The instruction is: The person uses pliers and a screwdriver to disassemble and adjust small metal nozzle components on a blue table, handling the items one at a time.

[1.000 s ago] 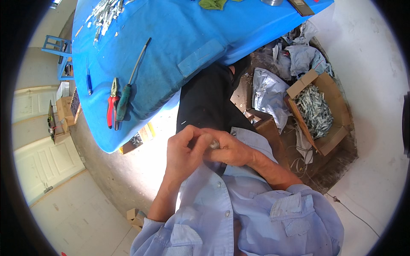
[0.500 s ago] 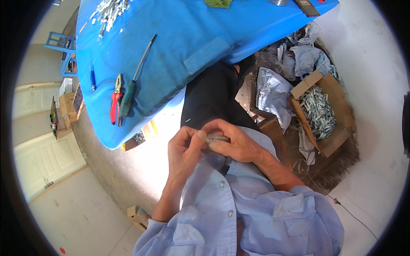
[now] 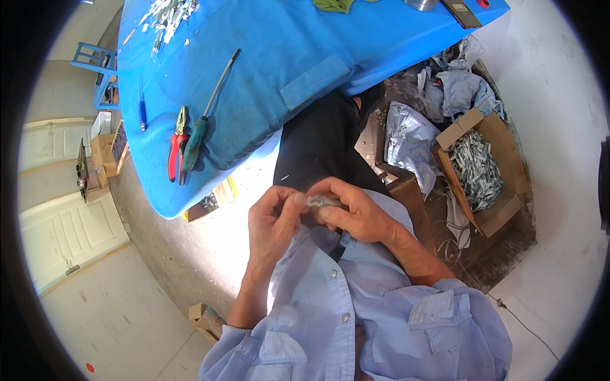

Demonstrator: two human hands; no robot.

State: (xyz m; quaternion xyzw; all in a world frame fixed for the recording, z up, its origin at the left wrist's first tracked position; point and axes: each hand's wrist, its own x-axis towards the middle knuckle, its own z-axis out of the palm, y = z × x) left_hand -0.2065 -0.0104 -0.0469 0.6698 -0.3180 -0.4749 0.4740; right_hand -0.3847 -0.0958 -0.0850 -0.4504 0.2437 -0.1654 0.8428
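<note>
In my lap, over the black trousers (image 3: 308, 146), my left hand (image 3: 273, 225) and my right hand (image 3: 356, 216) are closed on a small pale, silvery piece (image 3: 318, 202). The left thumb and fingertips pinch its left end; my right fingers curl round it with the thumb pressed on it. What exactly it is, I cannot make out. On the blue-covered table (image 3: 267, 63) ahead lie red-and-black pliers (image 3: 178, 149), a green-handled screwdriver (image 3: 196, 143) and a slim blue-handled tool (image 3: 143, 113).
Metal scraps (image 3: 171, 19), green cloth (image 3: 333, 5) and a dark flat object (image 3: 462, 14) are on the table. At right stand a cardboard box (image 3: 508, 159) of shredded strips and grey plastic bags (image 3: 406, 133). A blue rack (image 3: 95, 57) and boxes (image 3: 101, 152) are at left.
My hands have shifted slightly apart and the fingers have rearranged on the small piece, more of which now shows between them. The scene has slid slightly right and up with the camera.
</note>
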